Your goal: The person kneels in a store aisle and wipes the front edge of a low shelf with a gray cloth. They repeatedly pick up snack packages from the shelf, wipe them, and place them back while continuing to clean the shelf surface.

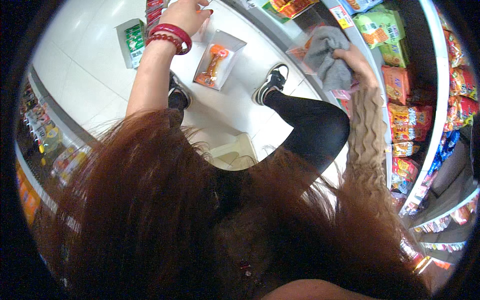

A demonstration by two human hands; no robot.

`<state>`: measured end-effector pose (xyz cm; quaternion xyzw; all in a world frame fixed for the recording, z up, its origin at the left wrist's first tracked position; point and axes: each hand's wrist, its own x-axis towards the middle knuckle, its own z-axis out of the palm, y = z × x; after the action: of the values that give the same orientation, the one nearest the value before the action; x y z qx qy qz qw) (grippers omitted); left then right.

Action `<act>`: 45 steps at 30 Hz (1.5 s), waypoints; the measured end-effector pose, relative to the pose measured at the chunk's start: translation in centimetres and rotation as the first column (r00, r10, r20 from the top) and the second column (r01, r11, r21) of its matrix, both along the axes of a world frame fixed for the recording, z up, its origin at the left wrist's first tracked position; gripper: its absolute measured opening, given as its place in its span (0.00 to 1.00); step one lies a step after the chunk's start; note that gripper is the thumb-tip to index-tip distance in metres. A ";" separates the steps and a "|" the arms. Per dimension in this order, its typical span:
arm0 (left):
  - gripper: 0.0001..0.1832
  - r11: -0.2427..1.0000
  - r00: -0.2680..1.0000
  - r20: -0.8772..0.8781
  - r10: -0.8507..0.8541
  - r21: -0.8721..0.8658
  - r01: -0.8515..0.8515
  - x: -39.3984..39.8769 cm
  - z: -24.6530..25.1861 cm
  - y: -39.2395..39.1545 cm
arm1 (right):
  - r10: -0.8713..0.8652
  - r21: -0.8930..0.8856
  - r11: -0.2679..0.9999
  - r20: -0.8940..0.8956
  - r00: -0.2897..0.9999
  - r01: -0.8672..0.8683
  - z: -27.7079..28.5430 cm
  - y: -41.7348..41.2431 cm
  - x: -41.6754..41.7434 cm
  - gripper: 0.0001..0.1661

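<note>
My right hand [354, 62] grips a crumpled grey cloth [328, 56] at the edge of the lowest shelf on the right. The cloth partly covers a clear plastic box [300, 56] with orange-toned contents. My left hand [185, 17], with a red bangle and a beaded bracelet at the wrist, reaches to the top of the view. Its fingers are partly cut off, beside an orange item; whether it grips anything is unclear. Between my feet on the floor stands a clear plastic box [228, 60] holding an orange-and-brown snack package [216, 65].
An open box with green packets [134, 43] and red packets [154, 13] stand on the floor at upper left. Shelves of bagged snacks [410, 120] curve along the right. Another stocked shelf [47, 131] runs along the left. A pale plastic stool [234, 152] is beneath me.
</note>
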<state>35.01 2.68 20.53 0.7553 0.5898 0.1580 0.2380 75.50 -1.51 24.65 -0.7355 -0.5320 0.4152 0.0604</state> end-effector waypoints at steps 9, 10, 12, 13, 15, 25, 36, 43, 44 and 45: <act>0.13 0.862 0.909 -0.321 -0.267 -0.502 0.076 5.5 -14.8 -4.6 | 0.027 0.204 0.978 -0.274 0.961 0.031 2.0 -2.7 -10.1 0.24; 0.14 0.852 0.904 -0.344 -0.254 -0.521 0.042 5.4 -17.2 -5.8 | 0.098 0.212 0.976 -0.208 0.973 -0.053 1.5 -2.6 -10.5 0.24; 0.15 0.805 0.909 -0.376 -0.179 -0.587 -0.085 7.0 -19.8 -6.7 | 0.164 0.168 0.977 -0.212 0.963 -0.129 1.2 -2.6 -10.4 0.25; 0.14 0.839 0.898 -0.403 -0.177 -0.539 -0.076 6.9 -23.4 -7.6 | 0.191 0.179 0.970 -0.152 0.970 -0.163 1.3 -2.4 -10.7 0.26; 0.20 0.823 0.916 -0.398 -0.052 -0.537 -0.186 7.2 -25.5 -9.0 | 0.232 0.167 0.960 -0.031 0.972 -0.224 1.3 -2.7 -11.2 0.29; 0.31 0.890 0.863 -0.506 -0.013 -0.399 -0.220 8.1 -30.8 -10.9 | 0.369 0.215 0.903 0.057 0.928 -0.372 -0.8 -3.0 -12.8 0.35; 0.34 0.818 0.921 -0.374 0.106 -0.495 -0.295 9.3 -19.2 -7.7 | 0.362 0.290 0.872 0.164 0.918 -0.395 -1.4 -2.6 -13.0 0.32; 0.33 0.587 0.705 0.496 0.507 -0.798 0.139 3.0 -9.5 -3.1 | 0.192 0.370 0.920 -0.127 0.973 -0.133 -0.7 -0.9 -14.1 0.31; 0.34 0.626 0.743 0.522 0.420 -0.759 0.179 2.0 -8.0 -2.4 | 0.206 0.452 0.883 -0.132 0.970 -0.126 -1.1 -1.4 -14.8 0.31; 0.34 0.519 0.546 0.583 0.602 -0.805 0.288 3.2 -3.8 -3.0 | 0.200 0.529 0.842 -0.121 0.972 -0.108 -1.7 -1.7 -14.9 0.32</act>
<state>38.20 -0.27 16.76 0.3069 0.4804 0.2102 0.7942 60.61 -3.22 22.92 -0.6082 -0.6744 0.3213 0.2683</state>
